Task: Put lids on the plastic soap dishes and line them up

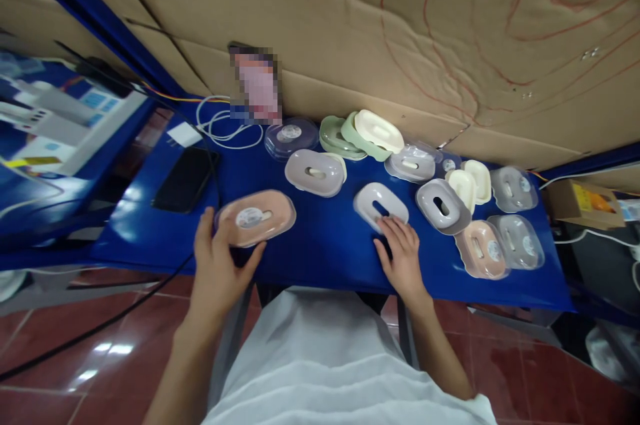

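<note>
A: Head view. The left hand (219, 263) grips the near edge of a pink box (255, 217): thumb on the left rim, fingers curled round the right rim, palm below. The box lies flat on the blue table (320, 241), a round white label showing under its clear lid.

B: And the right hand (401, 257)?

A: It lies palm down, fingers spread and only slightly bent, the fingertips (395, 225) on the near rim of a white tray (380, 204). It encloses nothing; the contact is a touch, not a hold. The tray, with a dark oval slot, rests flat on the table just beyond the fingers.

B: What surrounds the two grips?

A: Beyond the left hand and slightly to the right lies a grey tray (315, 172), and behind that a clear lid (291, 136). To the left of that hand lies a black phone (186, 179), with a white cable (225, 128) coiled farther back. To the right of the right hand stand a second grey tray (441, 205), a second pink box (481, 249) and a clear-lidded box (518, 240). Beyond it, green trays (344, 137) are stacked under a cream one (379, 129). A cardboard wall (400, 25) backs the table.
</note>
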Available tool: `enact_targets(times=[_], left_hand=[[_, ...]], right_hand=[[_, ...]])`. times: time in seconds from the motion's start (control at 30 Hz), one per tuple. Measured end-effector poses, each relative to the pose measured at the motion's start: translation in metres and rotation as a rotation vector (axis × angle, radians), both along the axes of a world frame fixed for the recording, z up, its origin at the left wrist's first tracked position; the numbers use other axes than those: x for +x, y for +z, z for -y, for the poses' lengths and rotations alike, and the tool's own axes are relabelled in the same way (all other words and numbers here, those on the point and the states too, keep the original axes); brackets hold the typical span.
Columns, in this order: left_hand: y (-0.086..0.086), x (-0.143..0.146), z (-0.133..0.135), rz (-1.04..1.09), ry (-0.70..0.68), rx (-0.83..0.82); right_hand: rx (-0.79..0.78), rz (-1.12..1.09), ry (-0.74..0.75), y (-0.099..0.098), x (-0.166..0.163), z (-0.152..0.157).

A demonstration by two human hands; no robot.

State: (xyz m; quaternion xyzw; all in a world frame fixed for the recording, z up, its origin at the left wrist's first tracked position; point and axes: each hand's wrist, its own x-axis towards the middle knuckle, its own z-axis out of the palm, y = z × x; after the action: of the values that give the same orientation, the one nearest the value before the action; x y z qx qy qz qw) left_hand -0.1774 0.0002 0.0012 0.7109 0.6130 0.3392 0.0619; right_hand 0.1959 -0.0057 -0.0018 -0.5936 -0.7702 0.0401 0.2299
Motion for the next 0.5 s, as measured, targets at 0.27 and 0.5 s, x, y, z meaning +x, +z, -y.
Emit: enact_targets(times=[0.27, 0.5], left_hand=[[0.018, 0.070, -0.028, -0.136, -0.256, 0.203], [0.016, 0.099, -0.102, -0.324, -0.329, 0.008]], right_hand=[[-0.024, -0.048, 0.260, 0.014, -0.015, 0.000], [0.071, -0.071, 0.059, 0.006, 0.010, 0.014]])
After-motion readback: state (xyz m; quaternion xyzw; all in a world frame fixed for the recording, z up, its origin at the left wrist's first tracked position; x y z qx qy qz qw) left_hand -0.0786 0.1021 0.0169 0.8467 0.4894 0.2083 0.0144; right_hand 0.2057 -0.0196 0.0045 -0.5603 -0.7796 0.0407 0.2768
